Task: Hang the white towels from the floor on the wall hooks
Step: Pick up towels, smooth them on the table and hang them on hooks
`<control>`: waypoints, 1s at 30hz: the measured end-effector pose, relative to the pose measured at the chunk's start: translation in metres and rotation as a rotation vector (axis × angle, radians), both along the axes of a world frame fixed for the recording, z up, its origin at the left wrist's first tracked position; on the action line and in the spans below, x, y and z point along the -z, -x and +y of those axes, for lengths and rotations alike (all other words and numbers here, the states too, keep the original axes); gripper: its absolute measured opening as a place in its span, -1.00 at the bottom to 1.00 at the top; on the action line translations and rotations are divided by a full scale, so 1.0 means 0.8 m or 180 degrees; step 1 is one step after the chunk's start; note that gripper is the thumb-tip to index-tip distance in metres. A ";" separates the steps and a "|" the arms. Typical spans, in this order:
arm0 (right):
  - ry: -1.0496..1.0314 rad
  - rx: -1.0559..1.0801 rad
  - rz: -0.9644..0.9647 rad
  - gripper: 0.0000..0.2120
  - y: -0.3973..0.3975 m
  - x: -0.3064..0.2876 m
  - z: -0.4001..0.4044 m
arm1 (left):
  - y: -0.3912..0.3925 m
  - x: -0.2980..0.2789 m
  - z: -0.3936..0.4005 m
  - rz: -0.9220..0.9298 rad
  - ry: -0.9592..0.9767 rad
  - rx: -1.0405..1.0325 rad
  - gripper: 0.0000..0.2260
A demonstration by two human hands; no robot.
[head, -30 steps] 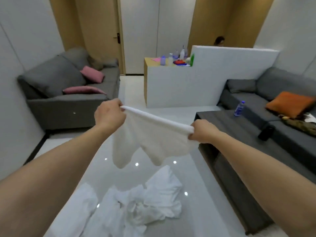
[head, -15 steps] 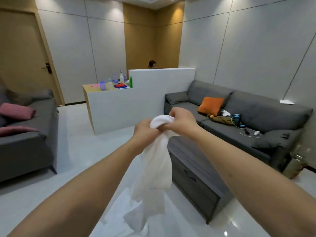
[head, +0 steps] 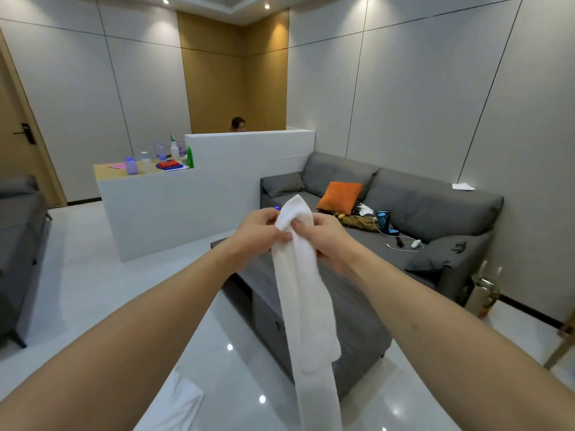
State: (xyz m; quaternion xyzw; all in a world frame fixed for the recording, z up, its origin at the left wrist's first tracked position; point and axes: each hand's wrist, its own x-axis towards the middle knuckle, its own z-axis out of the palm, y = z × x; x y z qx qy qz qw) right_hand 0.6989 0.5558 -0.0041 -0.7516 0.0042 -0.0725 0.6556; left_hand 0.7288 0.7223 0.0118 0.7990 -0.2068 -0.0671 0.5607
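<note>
A white towel point(head: 306, 306) hangs down in a long narrow fold in front of me. My left hand point(head: 258, 233) and my right hand point(head: 323, 234) pinch it close together near its top, and a short rounded end sticks up above my fingers. Part of another white towel point(head: 174, 405) lies on the glossy floor at the bottom, between my forearms. No wall hooks show in the head view.
A dark grey low table point(head: 351, 309) stands right under my hands. A grey sofa point(head: 429, 209) with an orange cushion point(head: 340, 197) lines the right wall. A white partition counter point(head: 193, 206) with bottles stands ahead, a person's head behind it. Another sofa point(head: 18, 244) sits left.
My hands came together from a wide spread, so the towel went from stretched flat to a narrow hanging fold. My view swung up and right, away from the towel pile on the floor.
</note>
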 end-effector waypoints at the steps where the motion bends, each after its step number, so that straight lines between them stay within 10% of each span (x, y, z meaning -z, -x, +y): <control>1: -0.0020 -0.0024 -0.0007 -0.78 -0.005 0.001 -0.017 | -0.002 -0.002 -0.017 0.0114 0.0044 0.0097 -0.74; 6: 0.0376 -0.0124 -0.0026 -0.64 -0.032 0.003 -0.083 | -0.033 -0.014 -0.078 0.0608 0.0301 0.0257 -0.78; 15: 0.1780 -0.0413 0.0603 -0.58 -0.155 0.026 -0.189 | -0.187 -0.021 -0.143 -0.0326 0.0098 -0.0967 -0.86; 30: 0.2831 0.0371 0.0238 -0.73 -0.657 0.006 -0.276 | -0.634 -0.016 -0.098 -0.0596 -0.0353 -0.2335 -0.89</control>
